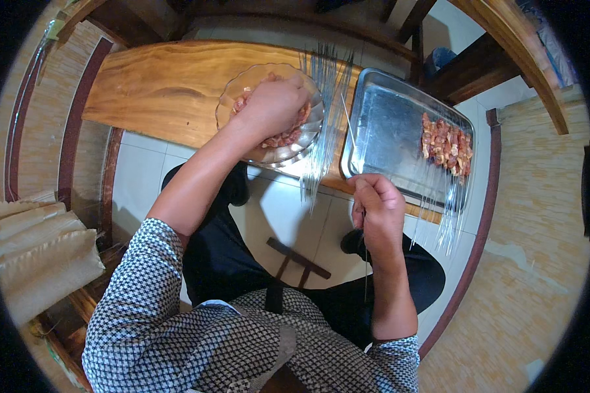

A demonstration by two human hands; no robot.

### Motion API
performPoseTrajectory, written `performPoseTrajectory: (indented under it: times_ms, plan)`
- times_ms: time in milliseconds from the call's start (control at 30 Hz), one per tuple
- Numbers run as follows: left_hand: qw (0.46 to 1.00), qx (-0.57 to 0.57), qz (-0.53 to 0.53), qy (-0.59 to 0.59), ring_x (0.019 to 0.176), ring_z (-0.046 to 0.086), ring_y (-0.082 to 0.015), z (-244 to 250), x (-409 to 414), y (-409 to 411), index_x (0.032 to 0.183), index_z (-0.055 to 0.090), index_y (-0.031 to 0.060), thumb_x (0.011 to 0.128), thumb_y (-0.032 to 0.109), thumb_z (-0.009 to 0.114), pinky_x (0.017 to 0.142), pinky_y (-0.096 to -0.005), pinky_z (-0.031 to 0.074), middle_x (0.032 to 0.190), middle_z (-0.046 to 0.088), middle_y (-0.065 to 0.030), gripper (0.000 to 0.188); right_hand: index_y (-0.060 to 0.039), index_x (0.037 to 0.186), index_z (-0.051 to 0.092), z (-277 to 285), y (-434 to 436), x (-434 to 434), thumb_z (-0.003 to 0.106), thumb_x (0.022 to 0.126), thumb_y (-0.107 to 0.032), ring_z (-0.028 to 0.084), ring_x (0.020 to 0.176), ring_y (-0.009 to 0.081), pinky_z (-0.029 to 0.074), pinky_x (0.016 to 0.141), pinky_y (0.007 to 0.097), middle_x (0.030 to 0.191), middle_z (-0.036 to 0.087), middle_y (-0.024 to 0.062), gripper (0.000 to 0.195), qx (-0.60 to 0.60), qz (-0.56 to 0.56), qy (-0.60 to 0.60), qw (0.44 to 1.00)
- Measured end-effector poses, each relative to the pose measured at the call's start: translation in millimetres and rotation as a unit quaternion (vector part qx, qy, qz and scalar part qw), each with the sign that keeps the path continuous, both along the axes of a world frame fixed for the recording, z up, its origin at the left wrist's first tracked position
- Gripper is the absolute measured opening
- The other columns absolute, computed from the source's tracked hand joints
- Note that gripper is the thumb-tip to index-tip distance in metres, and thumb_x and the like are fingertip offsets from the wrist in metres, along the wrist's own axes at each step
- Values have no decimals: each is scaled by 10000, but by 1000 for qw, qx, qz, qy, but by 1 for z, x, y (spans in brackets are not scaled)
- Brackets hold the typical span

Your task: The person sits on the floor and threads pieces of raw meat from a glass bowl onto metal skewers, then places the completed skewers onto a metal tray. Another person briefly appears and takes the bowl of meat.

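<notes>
My left hand [278,105] reaches into a clear glass bowl [221,105] of raw meat pieces [281,139]; its fingertips are hidden, so its grip cannot be made out. At the near edge of a metal tray [388,113], my right hand [376,196] is closed on a thin metal skewer [347,115], whose upper part shows no meat. Many bare metal skewers [329,98] lie in a loose bundle between bowl and tray. Several meat-loaded skewers [446,145] rest side by side at the tray's right end, their bare ends over its near rim.
A wooden bench [162,88] carries the bowl, skewers and tray. Wooden furniture legs [477,69] stand beyond it, near a blue container [440,59]. A wall [531,221] is at the right. Folded beige material [44,250] lies at the left.
</notes>
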State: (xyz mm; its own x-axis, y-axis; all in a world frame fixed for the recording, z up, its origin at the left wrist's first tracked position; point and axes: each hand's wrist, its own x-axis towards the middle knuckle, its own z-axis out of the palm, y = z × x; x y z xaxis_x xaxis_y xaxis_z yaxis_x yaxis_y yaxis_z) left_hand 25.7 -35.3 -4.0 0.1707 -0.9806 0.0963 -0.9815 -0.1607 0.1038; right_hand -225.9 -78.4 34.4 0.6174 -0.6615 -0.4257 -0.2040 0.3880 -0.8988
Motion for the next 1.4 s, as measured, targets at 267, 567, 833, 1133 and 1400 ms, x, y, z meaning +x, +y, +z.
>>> performPoseTrajectory:
  times_ms: [267,567,833,1133,1400]
  plan:
    - [991,115,50,35,752,603,-337,-2,0,-5,814,615,46,757,133,536,683,-420,475,850,589,-152,131,-3,895,614,-1,8,-4,519,900,-109,418,440,40,321,402,186,585,496,-18,142,-21,42,-38,998]
    - [947,-154,133,248,816,589,-310,15,26,43,870,609,1,727,-11,616,728,-348,471,843,584,-163,144,-10,909,615,-2,8,-2,546,892,-124,431,453,43,340,413,199,600,505,-24,134,14,47,-17,999]
    - [990,-55,99,87,871,579,-321,16,34,50,856,607,3,743,19,570,736,-363,478,923,587,-166,120,-13,913,622,0,14,5,551,890,-121,439,459,44,349,420,197,599,510,-21,131,5,67,-48,997]
    - [958,93,241,124,753,602,-381,29,11,39,863,611,-19,792,88,508,668,-433,496,799,601,-225,165,-9,908,628,-5,18,1,554,888,-126,449,472,42,356,431,198,597,515,-9,140,-35,82,-23,996]
    - [943,-35,236,231,553,616,-260,8,32,55,925,567,2,902,133,469,482,-320,490,728,617,-167,166,-6,891,626,-9,23,2,548,886,-124,447,475,43,364,442,202,606,516,-8,141,-26,96,-41,994]
